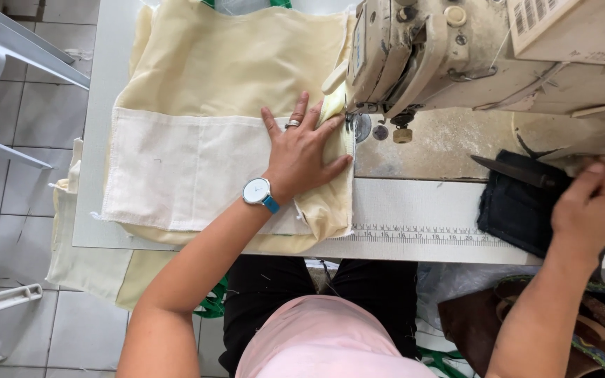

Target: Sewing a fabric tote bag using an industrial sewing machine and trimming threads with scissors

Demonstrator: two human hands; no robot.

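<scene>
My left hand (302,150) lies flat with fingers spread, pressing the pale yellow fabric (225,66) onto the table, fingertips pointing to one o'clock, just beside the needle area of the sewing machine (456,63). It grips nothing; it only holds the cloth down. A white canvas panel (183,171) lies on the yellow fabric at nine o'clock from that hand. My right hand (593,206) sits at three o'clock, curled near the machine's right end; I cannot tell what it grasps, since the frame edge cuts it off. Dark scissors (516,171) rest on a dark folded cloth (512,213) just beside it. The needle itself is hidden behind the machine head. The white table (414,210) carries a printed ruler strip (407,233); grey floor tiles (29,119) lie at nine o'clock.
</scene>
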